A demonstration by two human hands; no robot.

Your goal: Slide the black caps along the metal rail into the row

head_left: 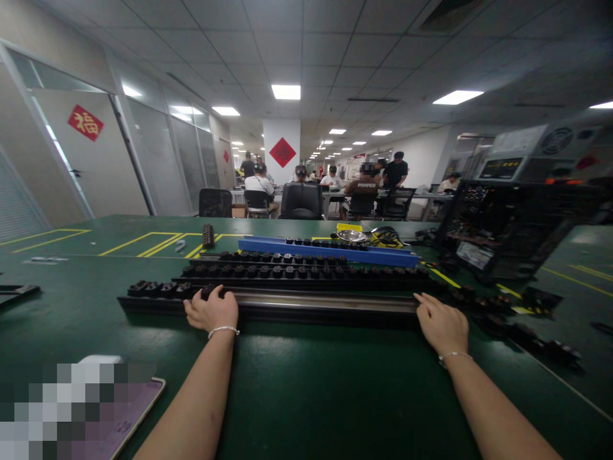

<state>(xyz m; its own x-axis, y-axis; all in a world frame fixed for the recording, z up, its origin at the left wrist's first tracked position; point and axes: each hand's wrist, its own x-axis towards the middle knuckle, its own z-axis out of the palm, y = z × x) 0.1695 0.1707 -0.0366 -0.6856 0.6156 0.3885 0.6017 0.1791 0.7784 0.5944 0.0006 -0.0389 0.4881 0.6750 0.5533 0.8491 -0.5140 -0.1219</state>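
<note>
A long black rail with a shiny metal strip along its middle lies crosswise on the table before me. Several black knob-like pieces sit in a row at its left end. My left hand is closed over the last piece in that row, its fingers bent and partly covering it. At the other end, my right hand grips the rail, fingertips against its top edge. Just behind lies another black rail, parallel, with a full row of black pieces.
A blue channel lies farther back, near a metal dish and yellow tray. An opened computer case stands at right, with loose black parts before it. A phone lies front left. People sit beyond the table.
</note>
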